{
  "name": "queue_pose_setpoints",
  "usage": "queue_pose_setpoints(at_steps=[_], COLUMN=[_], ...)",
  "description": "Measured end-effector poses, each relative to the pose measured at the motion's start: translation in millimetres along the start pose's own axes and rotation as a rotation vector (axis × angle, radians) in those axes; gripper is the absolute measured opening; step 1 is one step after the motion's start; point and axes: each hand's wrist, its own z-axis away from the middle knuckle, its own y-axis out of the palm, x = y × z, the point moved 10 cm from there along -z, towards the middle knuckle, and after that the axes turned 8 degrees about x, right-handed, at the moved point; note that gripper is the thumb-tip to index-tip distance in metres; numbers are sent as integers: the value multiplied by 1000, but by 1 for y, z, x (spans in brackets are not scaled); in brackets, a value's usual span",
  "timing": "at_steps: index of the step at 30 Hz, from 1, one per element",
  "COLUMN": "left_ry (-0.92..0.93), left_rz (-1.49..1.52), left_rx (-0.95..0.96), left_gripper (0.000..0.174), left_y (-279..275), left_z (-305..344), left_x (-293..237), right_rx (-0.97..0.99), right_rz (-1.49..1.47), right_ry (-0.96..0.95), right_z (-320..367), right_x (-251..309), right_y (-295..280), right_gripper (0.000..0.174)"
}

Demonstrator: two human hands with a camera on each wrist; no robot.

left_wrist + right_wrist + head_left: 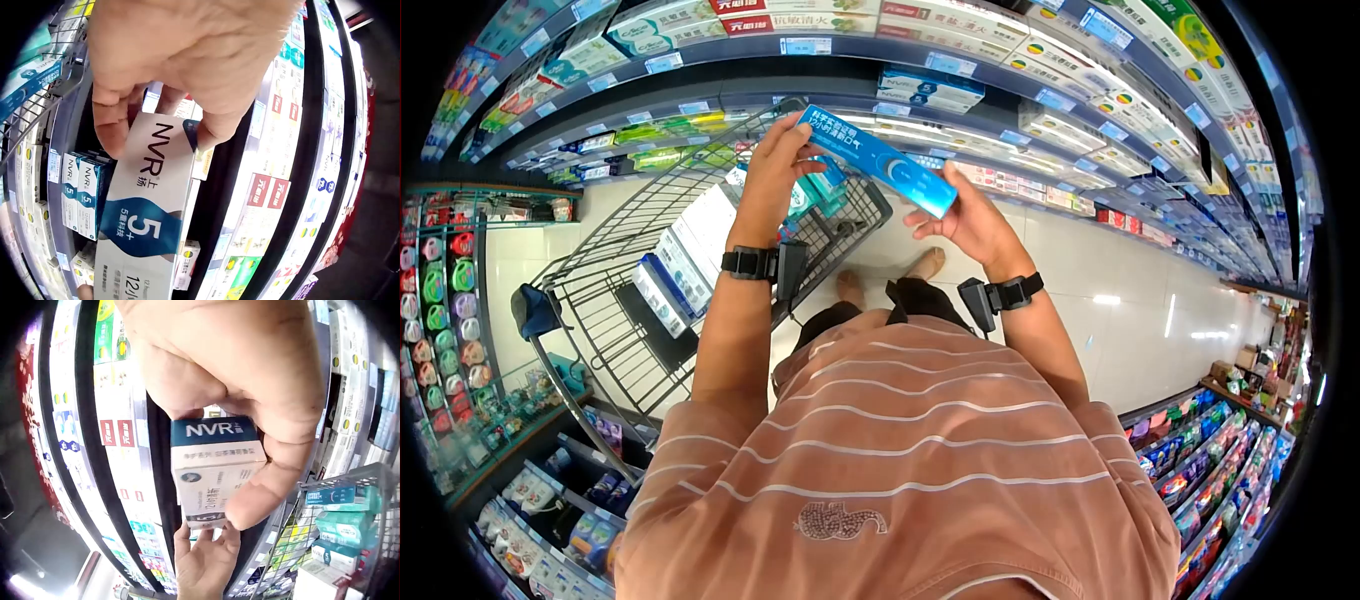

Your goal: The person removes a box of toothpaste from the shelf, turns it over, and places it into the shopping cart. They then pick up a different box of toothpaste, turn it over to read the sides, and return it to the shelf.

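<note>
Held level between both hands is a long toothpaste box [878,163], its shiny blue face turned up in the head view. My left hand [778,165] pinches one end between thumb and fingers. At the other end my right hand [975,215] grips the box with thumb and fingers. The left wrist view shows the box's [147,181] white side with NVR lettering and a dark blue band. Seen end-on in the right wrist view, the box [215,465] has a blue end flap under the right hand [244,369].
A wire shopping cart [583,412] stands at the left, with white boxes [700,235] and teal boxes [832,190] inside. Shelves of toothpaste boxes curve ahead, including blue NVR boxes [930,88]. Tiled floor [1120,290] lies to the right. Packaged goods [1220,455] fill a rack behind.
</note>
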Motion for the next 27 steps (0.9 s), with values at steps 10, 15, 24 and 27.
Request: queue_pose_setpoints(at_steps=[10,15,24,27], left_ry=[-162,-187,-184,-178], left_rz=[-226,-265,-272,-276], left_rx=[-48,-65,-62,-66], left_gripper=[50,50,49,49], left_y=[1,-5,-12,-9], left_z=[2,3,5,6], left_x=[1,2,5,3], right_rx=[-102,-125,-148,-144], right_rz=[123,113,88,86], right_ry=[-21,2,33,37], right_z=[-3,-5,-10,-10], right_x=[9,5,1,0], right_y=[-27,-31,-35,-35], right_gripper=[55,59,63,64])
